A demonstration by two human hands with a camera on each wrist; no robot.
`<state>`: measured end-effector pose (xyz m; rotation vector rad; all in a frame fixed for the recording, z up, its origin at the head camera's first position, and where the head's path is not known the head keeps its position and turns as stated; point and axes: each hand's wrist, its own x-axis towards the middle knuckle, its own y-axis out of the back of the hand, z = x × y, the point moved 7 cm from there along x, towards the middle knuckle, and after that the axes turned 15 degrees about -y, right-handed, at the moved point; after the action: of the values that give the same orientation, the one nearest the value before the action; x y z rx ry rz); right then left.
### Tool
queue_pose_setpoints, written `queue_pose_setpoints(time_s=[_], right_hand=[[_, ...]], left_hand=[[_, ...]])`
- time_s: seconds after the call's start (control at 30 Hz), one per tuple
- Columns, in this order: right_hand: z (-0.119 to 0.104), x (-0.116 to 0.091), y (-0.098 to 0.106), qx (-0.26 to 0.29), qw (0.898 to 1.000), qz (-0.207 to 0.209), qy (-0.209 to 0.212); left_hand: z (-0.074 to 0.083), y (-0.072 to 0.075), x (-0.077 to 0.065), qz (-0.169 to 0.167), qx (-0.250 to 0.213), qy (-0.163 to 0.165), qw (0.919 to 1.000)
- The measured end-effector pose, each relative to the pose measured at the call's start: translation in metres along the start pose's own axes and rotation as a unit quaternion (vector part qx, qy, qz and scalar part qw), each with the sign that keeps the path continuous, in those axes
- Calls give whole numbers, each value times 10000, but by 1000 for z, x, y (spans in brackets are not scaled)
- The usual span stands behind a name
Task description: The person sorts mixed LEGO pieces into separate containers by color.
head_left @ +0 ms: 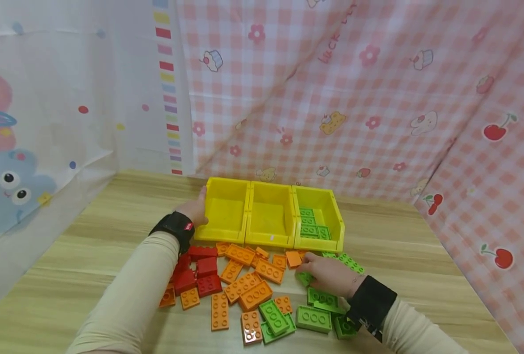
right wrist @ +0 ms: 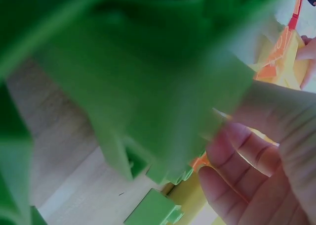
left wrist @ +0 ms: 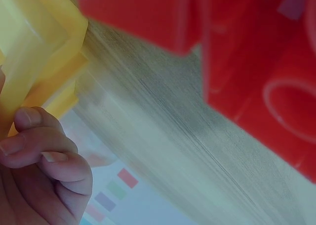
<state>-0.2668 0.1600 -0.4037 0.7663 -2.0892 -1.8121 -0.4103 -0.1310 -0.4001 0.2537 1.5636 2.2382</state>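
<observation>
My left hand (head_left: 194,211) grips the side wall of the leftmost yellow bin (head_left: 226,183); in the left wrist view its fingers (left wrist: 42,141) curl at the yellow edge. Over a cluster of green building bricks (head_left: 313,318) reaches my right hand (head_left: 331,276), palm down. A green brick (head_left: 305,279) shows below its fingers, and an orange brick (head_left: 294,259) is just beyond them. The right wrist view has the fingers (right wrist: 222,185) loosely bent, with a blurred green brick (right wrist: 148,96) in front hiding the thumb's tip.
Three yellow bins stand joined in a row; the right one (head_left: 340,236) contains several green bricks (head_left: 308,230), the middle bin (head_left: 271,187) a tiny pale speck. Red bricks (head_left: 206,266) lie by my left wrist, orange bricks (head_left: 256,295) in the middle. Patterned cloth (head_left: 288,98) hangs behind the table.
</observation>
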Motion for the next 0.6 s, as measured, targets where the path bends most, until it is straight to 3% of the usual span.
queue_pose_setpoints(time_s=[0.37,0.5,0.6], right_hand=[[-2,0,18,283,9986,435,-89],[-1,-2,37,585,9948,824,-91],[1,-6,57,849,9869,1371,13]], left_hand=[[0,0,0,-87,-79,73,9999],[-2,-1,0,-82,-41,56,9999],[-2,-1,1,-70,-68,58,9999]])
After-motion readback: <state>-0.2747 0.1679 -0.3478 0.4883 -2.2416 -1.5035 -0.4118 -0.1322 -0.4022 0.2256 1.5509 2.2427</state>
